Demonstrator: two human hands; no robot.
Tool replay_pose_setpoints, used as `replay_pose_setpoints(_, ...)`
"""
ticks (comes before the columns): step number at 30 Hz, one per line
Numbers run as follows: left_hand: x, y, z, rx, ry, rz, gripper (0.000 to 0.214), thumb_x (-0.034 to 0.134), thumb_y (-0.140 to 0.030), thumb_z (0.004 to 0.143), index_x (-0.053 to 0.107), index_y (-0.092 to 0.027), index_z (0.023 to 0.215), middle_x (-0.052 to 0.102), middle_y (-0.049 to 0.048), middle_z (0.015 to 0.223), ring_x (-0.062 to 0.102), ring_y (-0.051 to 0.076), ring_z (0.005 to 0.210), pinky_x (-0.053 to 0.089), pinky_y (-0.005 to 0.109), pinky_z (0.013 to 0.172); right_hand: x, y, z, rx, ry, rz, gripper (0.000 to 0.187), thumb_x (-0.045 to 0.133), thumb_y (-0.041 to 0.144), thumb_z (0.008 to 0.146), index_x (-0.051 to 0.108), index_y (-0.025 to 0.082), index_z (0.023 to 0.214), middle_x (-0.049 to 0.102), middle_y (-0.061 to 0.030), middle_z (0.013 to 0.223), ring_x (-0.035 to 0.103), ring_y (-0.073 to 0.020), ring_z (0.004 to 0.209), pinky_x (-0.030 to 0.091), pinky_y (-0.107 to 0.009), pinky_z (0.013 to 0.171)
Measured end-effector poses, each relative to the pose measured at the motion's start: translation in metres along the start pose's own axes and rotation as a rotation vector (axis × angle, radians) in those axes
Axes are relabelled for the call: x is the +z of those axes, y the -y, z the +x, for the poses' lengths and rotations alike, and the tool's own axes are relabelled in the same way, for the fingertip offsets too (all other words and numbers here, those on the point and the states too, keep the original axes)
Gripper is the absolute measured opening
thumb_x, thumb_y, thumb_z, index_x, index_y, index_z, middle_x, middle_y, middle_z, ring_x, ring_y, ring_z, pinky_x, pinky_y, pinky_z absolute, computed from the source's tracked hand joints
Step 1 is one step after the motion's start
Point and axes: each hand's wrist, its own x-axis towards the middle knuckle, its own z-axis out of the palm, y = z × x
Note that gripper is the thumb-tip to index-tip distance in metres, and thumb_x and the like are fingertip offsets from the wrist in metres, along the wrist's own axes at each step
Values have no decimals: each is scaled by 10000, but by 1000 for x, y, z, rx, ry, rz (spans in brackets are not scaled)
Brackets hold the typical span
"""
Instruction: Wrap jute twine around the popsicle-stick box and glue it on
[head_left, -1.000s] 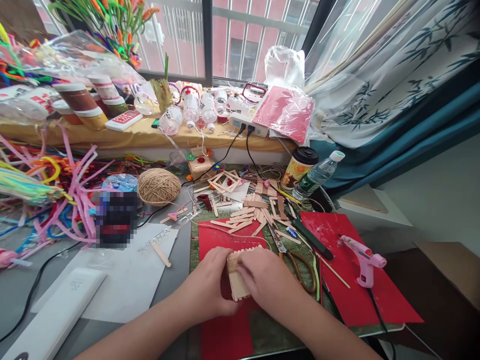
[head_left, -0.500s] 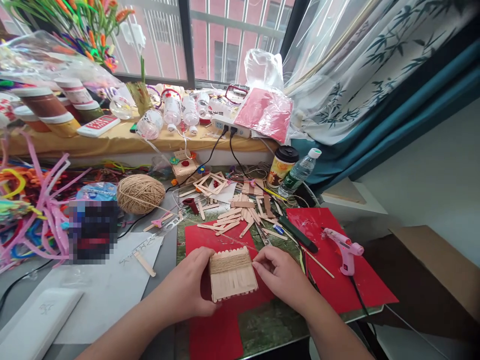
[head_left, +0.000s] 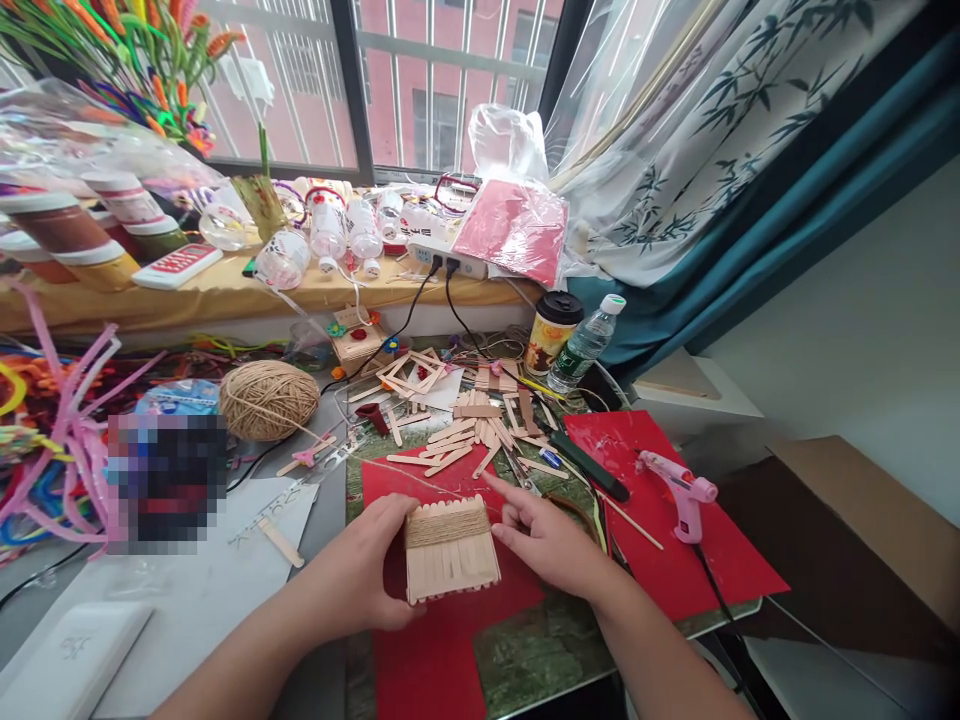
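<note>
My left hand (head_left: pixel 371 572) grips the left side of a small panel of popsicle sticks (head_left: pixel 450 563), whose upper part is wound with brown twine. The panel sits over a red paper sheet (head_left: pixel 442 655) on the table. My right hand (head_left: pixel 546 536) is just right of the panel with fingers spread and the index finger stretched out; it holds nothing. A thin twine strand runs from the panel back to the ball of twine (head_left: pixel 268 399) at the left.
Loose popsicle sticks (head_left: pixel 465 435) lie behind the panel, with scissors (head_left: pixel 559 492) beside my right hand. A pink glue gun (head_left: pixel 677 490) rests on another red sheet at right. A cup (head_left: pixel 552 332) and a water bottle (head_left: pixel 585 343) stand behind. Pipe cleaners (head_left: pixel 60 430) crowd the left.
My right hand has let go of the twine at the panel's right edge and opened, index finger extended. The view has shifted, so everything sits further left.
</note>
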Motion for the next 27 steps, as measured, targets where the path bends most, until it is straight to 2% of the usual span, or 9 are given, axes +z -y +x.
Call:
replay_pose_setpoints(4,1,-4,-3,5,-8,76,982,837,-277,682,382,-256,1552,508,141,1546,523,376,1394,463,482,1143,-2,7,2,20,58,-27,519,562,265,1014,536,252,1532,515,47,801,515,-137,746,417,-253,725)
replay_pose_setpoints(8,14,-25,-4,10,-137,261,1105,834,-403,744,230,-254,1657,387,167,1663,393,432,1490,327,599,1221,6,9,4,-13,9,-65,533,585,255,996,542,238,1526,577,27,831,558,-158,778,448,-277,756)
replay_pose_setpoints(11,26,-38,-1,66,-158,337,1106,845,-391,724,257,-241,1648,434,167,1635,398,436,1475,269,614,1237,16,14,3,-67,-16,-132,516,592,248,991,566,263,1506,607,22,838,571,-165,773,450,-287,745)
replay_pose_setpoints(14,30,-42,1,60,-224,357,1012,815,-314,729,334,-231,1616,536,172,1492,461,427,1396,289,615,1210,22,23,0,-148,-39,-204,504,603,235,988,587,289,1489,629,12,853,589,-177,803,456,-299,763)
replay_pose_setpoints(17,27,-39,-1,28,-276,283,961,785,-270,741,355,-257,1601,529,158,1405,497,407,1321,344,612,1171,23,33,-2,-201,-46,-191,505,607,244,995,583,314,1495,643,6,871,598,-175,799,470,-295,750)
replay_pose_setpoints(20,27,-34,-7,21,-282,103,988,792,-235,719,310,-284,1580,466,148,1441,477,384,1341,420,565,1144,22,37,-4,-238,-64,-125,462,619,275,1002,618,324,1461,680,-3,895,612,-170,778,493,-290,734)
replay_pose_setpoints(23,34,-27,-12,38,-288,-60,968,826,-236,685,294,-271,1492,434,149,1430,472,366,1349,470,525,1118,24,38,-6,-288,-76,-34,373,626,300,1004,691,311,1371,750,-41,1061,674,-187,862,536,-308,790)
replay_pose_setpoints(25,40,-23,-13,39,-282,-90,1006,863,-258,645,275,-261,1461,421,157,1416,472,382,1343,466,552,1114,28,39,-6,-311,-74,17,344,632,295,1001,714,306,1335,760,-56,1178,703,-202,945,554,-322,843)
replay_pose_setpoints(27,44,-22,-11,11,-277,-80,1051,898,-288,601,274,-252,1447,417,160,1404,475,404,1329,462,579,1100,32,40,-6,-305,-73,41,339,630,289,1002,714,302,1331,766,-58,1185,713,-202,946,563,-323,848)
